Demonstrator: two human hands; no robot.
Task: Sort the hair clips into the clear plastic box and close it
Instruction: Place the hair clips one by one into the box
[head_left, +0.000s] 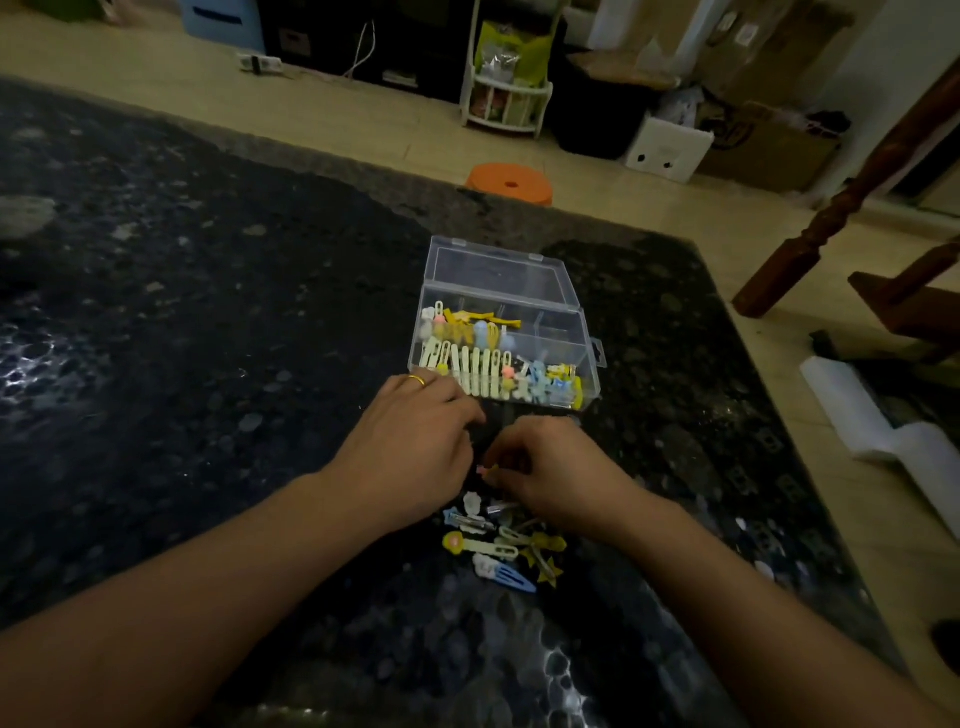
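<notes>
both forearms reach forward; left hand (415, 447) and right hand (556, 473) curled, close together.

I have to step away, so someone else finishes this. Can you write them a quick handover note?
Left hand: fingers curled down by the pile; hold unclear.
Right hand: pinches a small pink clip.
Clear plastic box: lid open, many clips already sorted in, right rear compartments look empty.
Loose clips lie on the dark table near the hands.
Left: box the rest, close the lid.

- Dark speckled polished stone surface (208, 312).
- On it: clear plastic compartment box (566, 340), lid open, partly filled with clips.
- Nearer: loose heap of small pastel hair clips (501, 545).
</notes>
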